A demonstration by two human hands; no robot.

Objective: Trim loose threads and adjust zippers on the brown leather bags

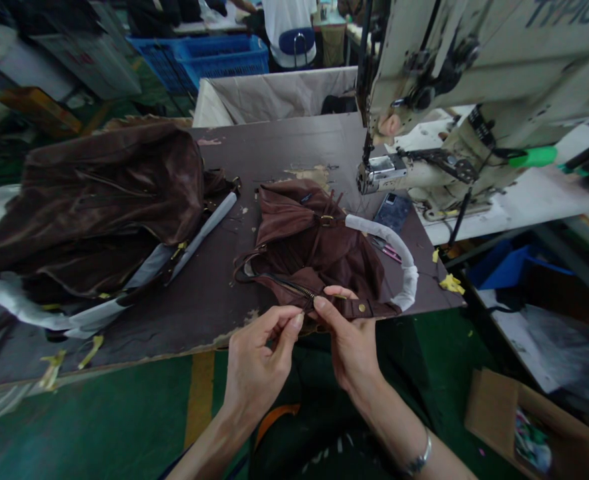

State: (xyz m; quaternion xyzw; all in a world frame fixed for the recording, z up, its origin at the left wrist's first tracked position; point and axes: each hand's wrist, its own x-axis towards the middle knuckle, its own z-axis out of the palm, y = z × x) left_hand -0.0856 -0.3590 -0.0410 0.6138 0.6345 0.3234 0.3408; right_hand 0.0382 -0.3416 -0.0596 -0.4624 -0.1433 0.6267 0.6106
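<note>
A silver-coloured metal band [419, 457] circles the wrist of the right hand [355, 348]. That hand's grip is closed on the edge of a reddish-brown, soft leather-like bag [307, 243], its thumb beside the end of a long zip with brass-coloured metal teeth [299, 289]. The left hand [260, 353] is just beside it, its grip pinched, thumb against forefinger, at the bag's near edge; whatever may lie between the fingertips is too small to tell.

The bag lies slumped at the near edge of a dark brown, worn tabletop [224, 267], the zip along its near side. A curved carrying handle wrapped in white material [408, 277] arches out to the bag's right. Inside this curve, beside the bag, lies a slim tool with pink and dark parts [388, 251]; beyond it is a dark blue, rectangular phone [393, 212]. Torn yellow scraps [451, 284] sit at the tabletop's right corner.

To the left, well apart from the hands, a larger dark brown leather-like bag [119, 180] rests on the same surface, with pale wrapping along its straps.

Farther off at the right stands a cream-coloured metal sewing machine [519, 73]. Past the tabletop's far edge are a pale, cloth-lined bin [274, 97], a blue slatted plastic crate [224, 59] and a person in a white top [287, 17].
</note>
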